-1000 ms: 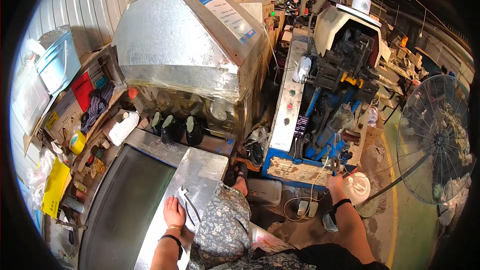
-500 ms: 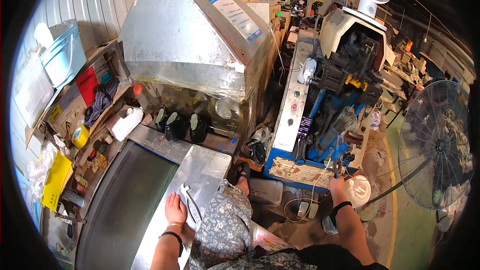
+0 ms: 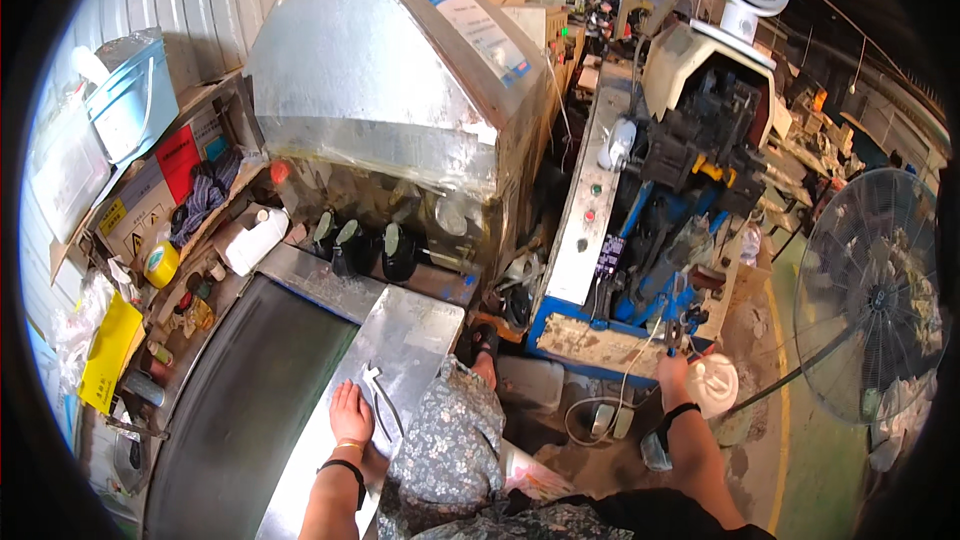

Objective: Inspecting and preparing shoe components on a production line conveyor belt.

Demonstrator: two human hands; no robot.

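My left hand (image 3: 350, 414) lies flat on the bare metal tabletop (image 3: 415, 325), fingers stretched out. Right beside it is a metal pincer-like tool (image 3: 382, 398) with a hooked head and two long handles; the hand does not hold it. My right hand (image 3: 674, 372) reaches out to the front corner of the blue-framed machine (image 3: 640, 350). Its fingers are closed around something at the machine's lower front, and what they grip is hidden by the hand. Above it are dark, greasy clamps and blue parts of the machine (image 3: 665, 285).
A dark conveyor belt (image 3: 250, 410) runs left of the tabletop. Several black shoes (image 3: 397, 255) stand below the metal hood (image 3: 375, 60). A white jug (image 3: 252, 242) sits on the cluttered left shelf. A large floor fan (image 3: 875, 295) and a white canister (image 3: 712, 385) stand at right.
The view has shifted very slightly. Both hands keep their places, the left flat on the tabletop and the right at the machine's front corner.
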